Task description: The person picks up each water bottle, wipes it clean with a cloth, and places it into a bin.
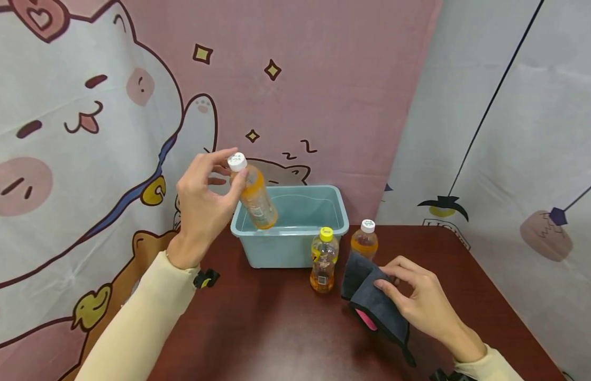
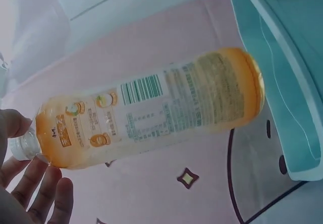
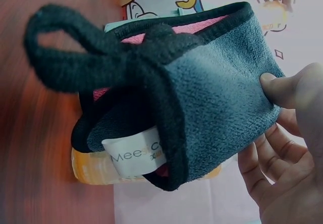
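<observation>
Between thumb and fingers, my left hand (image 1: 207, 193) pinches a bottle (image 1: 258, 201) of orange drink near its white cap. The bottle tilts, its base overlapping the left rim of a teal plastic bin (image 1: 281, 248) in the head view. Its printed label and barcode (image 2: 142, 89) face the left wrist camera. My right hand (image 1: 421, 301) pinches a folded dark grey cloth (image 1: 378, 296) with black edging and a pink inner side. A black loop (image 3: 65, 47) and a white tag (image 3: 133, 151) show on the cloth in the right wrist view.
A yellow-capped bottle (image 1: 324, 262) stands on the brown table (image 1: 257, 328) in front of the bin. Right of it is another white-capped bottle (image 1: 365, 241), partly hidden by the cloth. A cartoon-printed curtain (image 1: 324, 95) hangs behind the table.
</observation>
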Demonstrator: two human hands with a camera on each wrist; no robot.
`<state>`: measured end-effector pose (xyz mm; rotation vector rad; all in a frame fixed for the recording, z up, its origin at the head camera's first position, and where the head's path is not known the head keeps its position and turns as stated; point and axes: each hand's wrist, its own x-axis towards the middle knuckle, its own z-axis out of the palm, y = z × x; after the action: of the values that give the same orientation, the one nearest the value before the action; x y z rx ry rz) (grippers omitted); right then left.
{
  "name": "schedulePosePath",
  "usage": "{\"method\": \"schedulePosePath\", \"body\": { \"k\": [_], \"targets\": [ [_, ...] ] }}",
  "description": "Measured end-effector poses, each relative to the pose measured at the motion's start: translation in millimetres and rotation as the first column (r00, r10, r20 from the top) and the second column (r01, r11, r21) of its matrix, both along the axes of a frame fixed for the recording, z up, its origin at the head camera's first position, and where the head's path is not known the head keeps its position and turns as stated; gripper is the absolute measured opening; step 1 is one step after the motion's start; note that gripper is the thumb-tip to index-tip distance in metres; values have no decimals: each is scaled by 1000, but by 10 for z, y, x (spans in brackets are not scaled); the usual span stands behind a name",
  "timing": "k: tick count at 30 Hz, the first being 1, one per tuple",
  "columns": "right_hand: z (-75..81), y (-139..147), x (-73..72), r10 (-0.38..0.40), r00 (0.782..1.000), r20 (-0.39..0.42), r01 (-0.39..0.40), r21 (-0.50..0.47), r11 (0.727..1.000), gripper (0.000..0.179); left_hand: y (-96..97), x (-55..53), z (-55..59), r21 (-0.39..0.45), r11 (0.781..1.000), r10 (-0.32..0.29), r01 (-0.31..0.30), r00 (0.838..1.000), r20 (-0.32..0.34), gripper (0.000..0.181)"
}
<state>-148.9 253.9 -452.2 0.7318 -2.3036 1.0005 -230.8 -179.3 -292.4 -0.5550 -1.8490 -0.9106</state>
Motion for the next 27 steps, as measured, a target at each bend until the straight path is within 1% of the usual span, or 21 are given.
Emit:
{"method": "schedulePosePath", "body": {
  "k": [5,8,11,14,17,19,22,27],
  "targets": [
    [2,7,-15,-1,1000,-6,1,3,1000,44,-28,-243,36,-28,998,52,-51,998,42,40],
    [-10,14,-20,-2,1000,-10,2,7,1000,44,-28,-391,50,-31,998,66,-63,995,76,40],
    [-32,18,-19,-3,1000,-6,3,9,1000,45,-26,-520,49,-52,995,85,-80,989,120,39],
    [-47,24,-15,-4,1000,0,4,8,1000,45,-13,-647,26,-85,991,115,-101,979,170,36],
    [-49,30,-12,-8,1000,-4,8,10,1000,45,-2,-755,-11,-130,984,148,-119,959,241,34],
    [-47,33,-13,-12,1000,-7,12,11,1000,46,0,-821,-41,-161,979,167,-124,943,287,34],
    [-46,35,-15,-18,1000,-7,18,12,1000,46,-3,-910,-92,-191,974,185,-122,916,356,34],
    [-57,43,-18,-27,1000,-1,27,15,1000,45,-16,-1063,-179,-254,960,225,-119,867,444,31]
  ]
}}
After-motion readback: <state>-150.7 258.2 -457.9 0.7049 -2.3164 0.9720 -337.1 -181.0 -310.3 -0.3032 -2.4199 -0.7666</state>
